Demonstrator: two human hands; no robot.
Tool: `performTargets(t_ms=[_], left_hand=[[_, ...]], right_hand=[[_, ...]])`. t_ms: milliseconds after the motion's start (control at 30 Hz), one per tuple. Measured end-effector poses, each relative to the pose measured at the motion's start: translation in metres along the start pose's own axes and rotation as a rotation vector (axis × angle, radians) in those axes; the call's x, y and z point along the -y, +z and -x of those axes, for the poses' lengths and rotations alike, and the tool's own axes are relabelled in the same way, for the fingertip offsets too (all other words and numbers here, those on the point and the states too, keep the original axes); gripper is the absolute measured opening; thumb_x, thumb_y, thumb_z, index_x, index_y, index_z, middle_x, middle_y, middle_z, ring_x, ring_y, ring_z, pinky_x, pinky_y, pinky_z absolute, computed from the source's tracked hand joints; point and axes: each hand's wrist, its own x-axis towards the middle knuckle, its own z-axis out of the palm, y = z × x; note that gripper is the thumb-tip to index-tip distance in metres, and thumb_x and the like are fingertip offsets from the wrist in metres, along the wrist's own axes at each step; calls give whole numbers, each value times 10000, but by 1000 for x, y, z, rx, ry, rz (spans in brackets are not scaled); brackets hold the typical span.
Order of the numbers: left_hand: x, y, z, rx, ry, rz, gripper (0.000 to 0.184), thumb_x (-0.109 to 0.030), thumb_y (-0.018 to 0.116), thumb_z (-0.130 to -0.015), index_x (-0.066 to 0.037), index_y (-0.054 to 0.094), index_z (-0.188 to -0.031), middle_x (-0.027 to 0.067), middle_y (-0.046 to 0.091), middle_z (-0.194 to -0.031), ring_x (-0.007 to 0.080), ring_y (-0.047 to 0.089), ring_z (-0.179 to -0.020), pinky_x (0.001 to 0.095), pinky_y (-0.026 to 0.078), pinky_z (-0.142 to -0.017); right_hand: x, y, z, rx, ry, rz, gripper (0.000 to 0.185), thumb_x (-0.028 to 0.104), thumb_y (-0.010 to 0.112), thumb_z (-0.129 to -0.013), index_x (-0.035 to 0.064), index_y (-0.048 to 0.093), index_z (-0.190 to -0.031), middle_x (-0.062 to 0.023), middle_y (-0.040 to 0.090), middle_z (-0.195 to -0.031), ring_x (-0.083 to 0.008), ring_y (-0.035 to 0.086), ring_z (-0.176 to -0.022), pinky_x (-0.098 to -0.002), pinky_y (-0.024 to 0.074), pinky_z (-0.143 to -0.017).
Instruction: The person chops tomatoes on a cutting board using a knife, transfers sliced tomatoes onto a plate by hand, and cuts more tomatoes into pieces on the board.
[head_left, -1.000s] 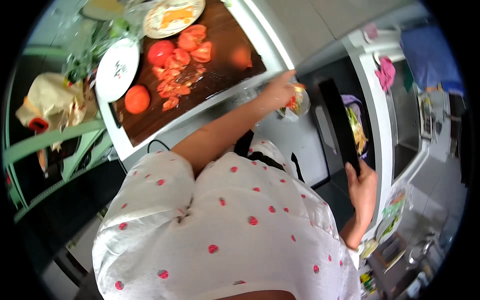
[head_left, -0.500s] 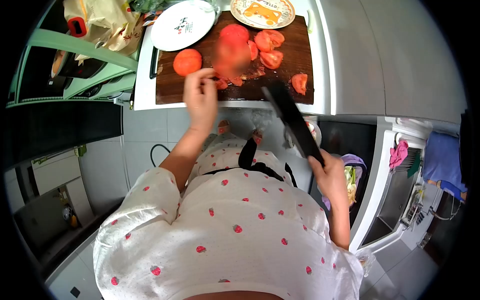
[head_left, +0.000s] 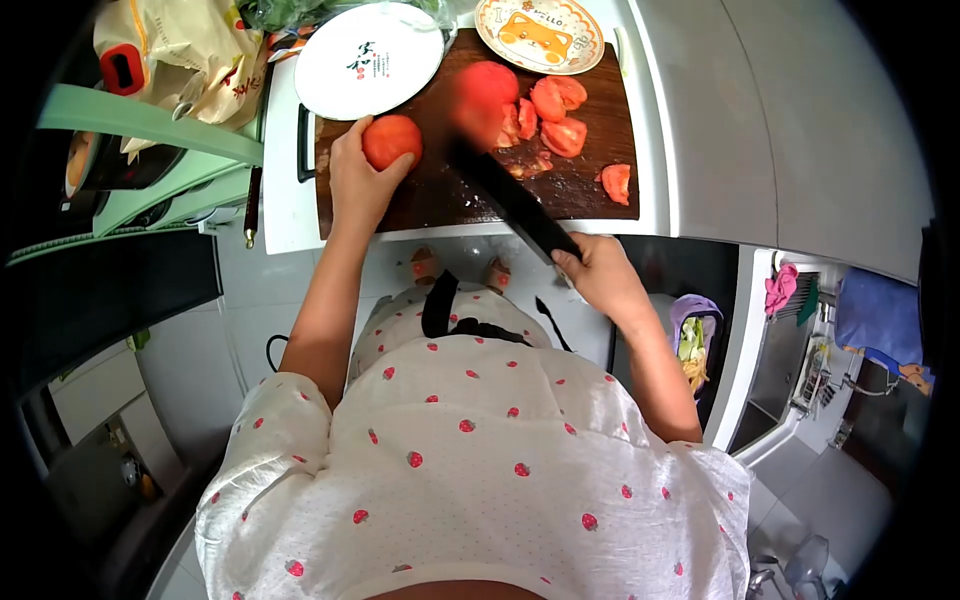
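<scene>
My left hand [head_left: 365,178] is wrapped round a whole tomato [head_left: 392,142] at the left part of the dark wooden cutting board [head_left: 430,205]. In my right hand [head_left: 603,275] is the handle end of a black knife [head_left: 515,208], whose far end reaches over the board's front edge toward the middle. Behind the knife tip lies another red tomato [head_left: 487,88], partly blurred. Cut tomato pieces [head_left: 564,137] lie to its right, and a single wedge [head_left: 616,183] rests near the board's right edge.
A white plate [head_left: 370,62] overlaps the board's back left corner. A patterned plate [head_left: 540,36] stands at the back right. Left are a paper bag [head_left: 215,50] and a green shelf frame [head_left: 150,122]. A purple-rimmed bin [head_left: 695,340] with scraps is low at the right.
My left hand has moved left and closed round the whole tomato. My right hand has brought the knife left, over the board. The view has turned and shifted.
</scene>
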Motion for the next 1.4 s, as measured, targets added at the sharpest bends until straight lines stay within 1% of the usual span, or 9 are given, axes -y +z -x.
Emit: performTargets(t_ms=[200, 433, 533, 633, 833, 967, 1067, 1167, 1400], left_hand=[[8, 6, -8, 96, 154, -5, 665, -154, 744, -631, -119, 480, -1240, 168, 465, -1187, 353, 441, -1124, 441, 390, -966], [18, -4, -14, 173, 256, 119, 641, -129, 709, -635, -111, 485, -1235, 150, 471, -1201, 342, 458, -1133, 429, 389, -986], [16, -4, -11, 195, 292, 158, 658, -97, 705, -647, -92, 480, -1265, 134, 497, -1221, 295, 493, -1140, 377, 435, -935], [12, -4, -1, 218, 129, 287, 661, -101, 717, -664, -97, 479, -1281, 125, 495, -1225, 260, 510, -1124, 338, 465, -886], [9, 4, 6, 165, 167, 248, 652, -89, 722, -687, -92, 479, -1292, 111, 490, -1246, 235, 519, -1116, 319, 478, -853], [5, 1, 4, 351, 247, 330, 635, -25, 686, -704, -76, 482, -1303, 102, 468, -1307, 225, 518, -1134, 310, 480, -859], [4, 4, 5, 315, 220, 368, 616, -13, 692, -698, -73, 501, -1280, 102, 490, -1264, 221, 533, -1106, 305, 482, -864], [5, 4, 15, 217, 71, 421, 574, -10, 702, -690, -69, 530, -1234, 96, 513, -1201, 210, 548, -1062, 304, 483, -865], [2, 7, 17, 136, 134, 363, 490, -33, 720, -678, -66, 543, -1133, 108, 521, -1122, 240, 562, -989, 314, 496, -820]], right_hand=[[13, 20, 11, -176, 105, 67, 177, 176, 608, -866, 3, 639, -884, -213, 571, -634, -378, 588, -626, -425, 448, -592], [29, 38, 15, -206, 142, -72, 177, 167, 621, -862, -2, 639, -909, -208, 529, -592, -354, 544, -547, -383, 438, -556], [39, 44, 11, -192, 205, -101, 182, 170, 619, -866, -1, 642, -921, -198, 518, -576, -323, 538, -528, -377, 436, -553], [49, 47, 8, -150, 293, -155, 190, 172, 613, -872, -6, 641, -931, -194, 513, -574, -307, 532, -521, -381, 435, -555], [43, 52, 2, -153, 189, -103, 208, 194, 601, -881, 0, 637, -948, -206, 541, -603, -351, 560, -573, -400, 444, -581], [38, 41, -4, -143, 228, -77, 225, 204, 599, -885, -10, 631, -944, -222, 556, -632, -378, 582, -629, -409, 453, -611], [38, 33, -3, -169, 182, -14, 235, 209, 597, -889, -20, 623, -934, -226, 558, -639, -380, 582, -636, -409, 453, -614], [39, 31, -1, -170, 165, -27, 237, 213, 597, -891, -20, 620, -927, -223, 558, -637, -381, 574, -623, -408, 450, -604], [57, 14, 20, -140, 165, -45, 220, 196, 606, -888, -17, 623, -938, -218, 556, -627, -388, 567, -574, -399, 450, -552]])
